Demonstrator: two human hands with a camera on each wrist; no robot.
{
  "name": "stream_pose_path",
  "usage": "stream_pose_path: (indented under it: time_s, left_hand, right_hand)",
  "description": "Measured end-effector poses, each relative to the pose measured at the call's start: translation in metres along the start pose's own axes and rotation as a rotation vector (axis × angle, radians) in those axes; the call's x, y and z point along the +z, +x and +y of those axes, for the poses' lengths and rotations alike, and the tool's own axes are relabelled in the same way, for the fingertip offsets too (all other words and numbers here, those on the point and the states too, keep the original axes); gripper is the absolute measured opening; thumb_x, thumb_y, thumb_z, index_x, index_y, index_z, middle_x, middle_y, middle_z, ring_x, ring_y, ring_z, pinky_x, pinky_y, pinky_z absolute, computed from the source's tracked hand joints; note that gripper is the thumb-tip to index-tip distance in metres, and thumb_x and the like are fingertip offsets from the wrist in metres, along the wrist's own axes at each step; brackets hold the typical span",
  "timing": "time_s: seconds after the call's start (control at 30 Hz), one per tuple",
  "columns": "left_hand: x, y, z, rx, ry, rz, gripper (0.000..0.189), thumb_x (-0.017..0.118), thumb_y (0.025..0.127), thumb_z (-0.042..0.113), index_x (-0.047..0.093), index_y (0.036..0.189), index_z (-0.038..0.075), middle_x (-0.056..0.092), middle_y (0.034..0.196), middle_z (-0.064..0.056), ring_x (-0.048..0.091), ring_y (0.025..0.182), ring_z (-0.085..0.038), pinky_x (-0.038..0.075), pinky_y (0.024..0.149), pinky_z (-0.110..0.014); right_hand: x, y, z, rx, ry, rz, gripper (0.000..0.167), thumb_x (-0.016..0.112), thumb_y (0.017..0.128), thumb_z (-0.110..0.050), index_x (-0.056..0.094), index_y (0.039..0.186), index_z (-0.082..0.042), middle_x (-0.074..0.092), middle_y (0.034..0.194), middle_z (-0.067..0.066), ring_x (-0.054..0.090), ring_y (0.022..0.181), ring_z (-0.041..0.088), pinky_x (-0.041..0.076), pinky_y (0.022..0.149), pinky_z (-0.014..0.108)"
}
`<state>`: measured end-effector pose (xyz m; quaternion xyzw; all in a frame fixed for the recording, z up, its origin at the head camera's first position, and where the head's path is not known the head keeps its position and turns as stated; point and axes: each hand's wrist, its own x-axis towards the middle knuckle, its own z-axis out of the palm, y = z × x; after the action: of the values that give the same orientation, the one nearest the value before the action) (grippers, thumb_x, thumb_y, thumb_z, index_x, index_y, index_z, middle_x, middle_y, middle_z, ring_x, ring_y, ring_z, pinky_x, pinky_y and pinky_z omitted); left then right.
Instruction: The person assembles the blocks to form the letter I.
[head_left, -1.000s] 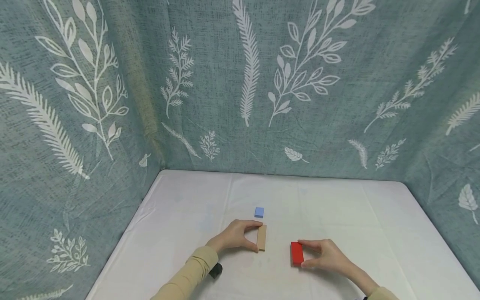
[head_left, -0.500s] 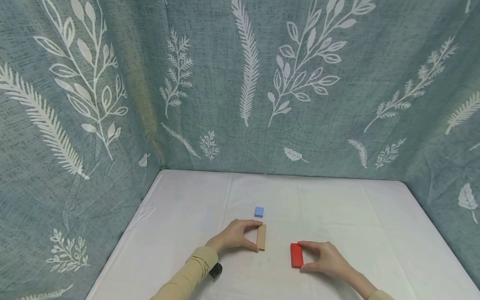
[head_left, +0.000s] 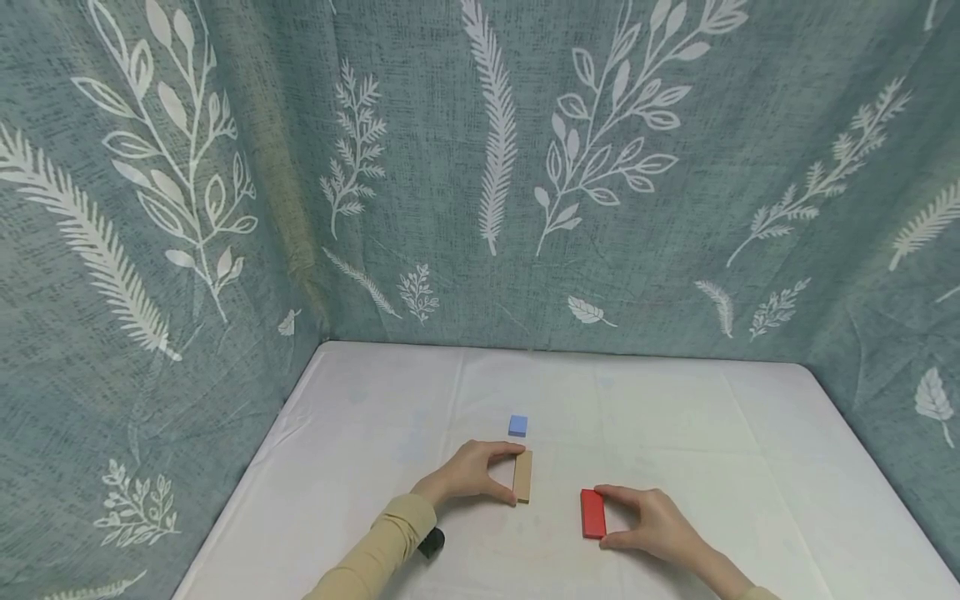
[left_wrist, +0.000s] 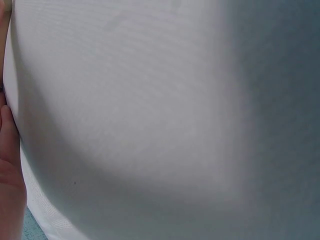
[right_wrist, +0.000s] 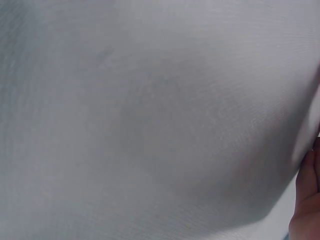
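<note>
In the head view my left hand [head_left: 471, 473] holds a tan wooden block [head_left: 522, 477] by its two short ends, thumb at the near end and a finger at the far one. To the right, my right hand [head_left: 651, 523] pinches a red rectangular block [head_left: 592, 514] the same way, its long side running away from me. A small blue block [head_left: 518, 426] lies just beyond the tan one. The left wrist view catches only part of the left hand [left_wrist: 11, 175] at its left edge; the right wrist view has a bit of the right hand [right_wrist: 307, 200] at its right edge.
A white cloth [head_left: 660, 417] covers the table. Behind it and at both sides hang blue-green curtains [head_left: 450, 167] with white leaf prints. A small black object [head_left: 432, 542] shows beside the left sleeve [head_left: 375, 542], the wrist-worn camera by its place.
My right hand has brought the red block slightly nearer to me, and it now looks lower and flatter. The left hand, tan block and blue block stay where they were.
</note>
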<state>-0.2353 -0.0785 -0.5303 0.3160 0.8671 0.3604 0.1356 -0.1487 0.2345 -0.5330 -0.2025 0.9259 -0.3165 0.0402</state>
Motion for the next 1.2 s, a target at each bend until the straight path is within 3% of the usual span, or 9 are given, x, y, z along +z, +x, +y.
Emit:
stream_pose_path:
  time_s: [0.8, 0.97, 1.2]
  left_hand:
    - [-0.0009, -0.0017, 0.0004, 0.016, 0.004, 0.002, 0.075, 0.087, 0.065, 0.03, 0.057, 0.131, 0.011, 0.058, 0.134, -0.004, 0.051, 0.128, -0.023, 0.041, 0.11, -0.036]
    - [0.0002, -0.0021, 0.0003, 0.011, -0.006, 0.003, 0.075, 0.087, 0.065, 0.029, 0.057, 0.131, 0.012, 0.058, 0.134, -0.004, 0.051, 0.129, -0.023, 0.041, 0.11, -0.036]
    - [0.0001, -0.0017, -0.0009, 0.006, 0.009, 0.005, 0.076, 0.087, 0.065, 0.03, 0.057, 0.132, 0.012, 0.058, 0.135, -0.003, 0.05, 0.129, -0.023, 0.041, 0.11, -0.036]
  right_hand:
    - [0.0037, -0.0021, 0.0042, -0.06, 0.022, 0.024, 0.07, 0.078, 0.07, -0.05, 0.062, 0.126, -0.011, 0.067, 0.122, 0.001, 0.061, 0.114, 0.023, 0.054, 0.093, 0.032]
    - [0.0024, -0.0027, 0.0029, -0.015, 0.048, 0.013, 0.071, 0.076, 0.071, -0.052, 0.061, 0.127, -0.012, 0.066, 0.124, -0.002, 0.06, 0.117, 0.019, 0.053, 0.095, 0.029]
    - [-0.0043, -0.0032, -0.0026, 0.035, 0.075, 0.01, 0.059, 0.073, 0.078, -0.044, 0.063, 0.125, -0.009, 0.067, 0.122, 0.004, 0.061, 0.116, 0.027, 0.055, 0.092, 0.037]
